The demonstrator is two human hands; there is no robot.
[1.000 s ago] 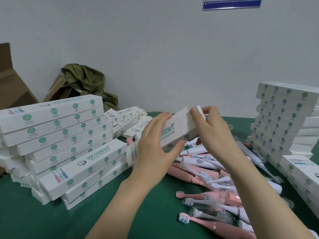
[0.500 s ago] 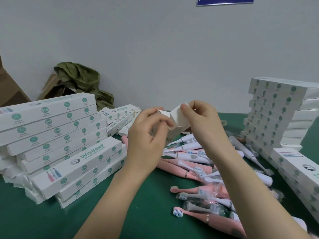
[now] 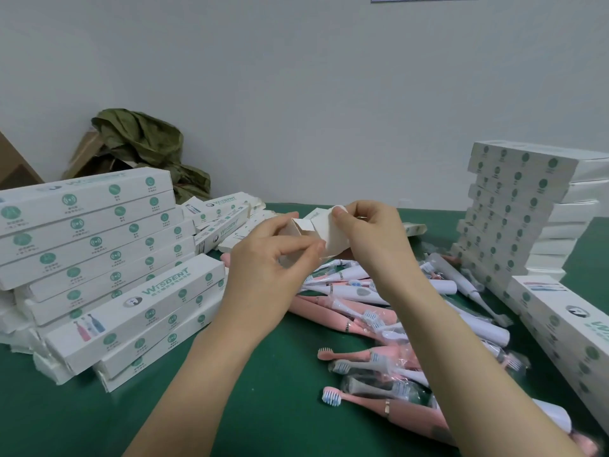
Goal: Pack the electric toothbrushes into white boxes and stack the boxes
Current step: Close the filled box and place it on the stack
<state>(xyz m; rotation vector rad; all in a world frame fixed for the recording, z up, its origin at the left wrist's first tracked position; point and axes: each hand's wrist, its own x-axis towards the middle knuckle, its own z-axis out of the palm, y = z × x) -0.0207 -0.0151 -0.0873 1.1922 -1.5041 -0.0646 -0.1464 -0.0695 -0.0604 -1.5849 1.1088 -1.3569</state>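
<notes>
Above the far end of the toothbrush pile (image 3: 349,308) we hold one white box (image 3: 326,234) end-on, clear of the green table (image 3: 283,390). Our left hand (image 3: 263,265) has its fingers curled at the box's near end, thumb and forefinger pinched together there. Our right hand (image 3: 369,239) pinches an end flap at its top. We can't tell if a brush is inside. Risks, as we judge them: the flap is thin card, so a crooked pull could crease or tear it and the end won't tuck. Both grips are only pinches, so the box could slip down onto the pile. Left of the pile, the box stack (image 3: 99,245) is slumped and uneven, so a careless add could slide it. Right of the pile, the tall stack (image 3: 507,219) is stepped, not square, and a forearm sweep could topple it.
</notes>
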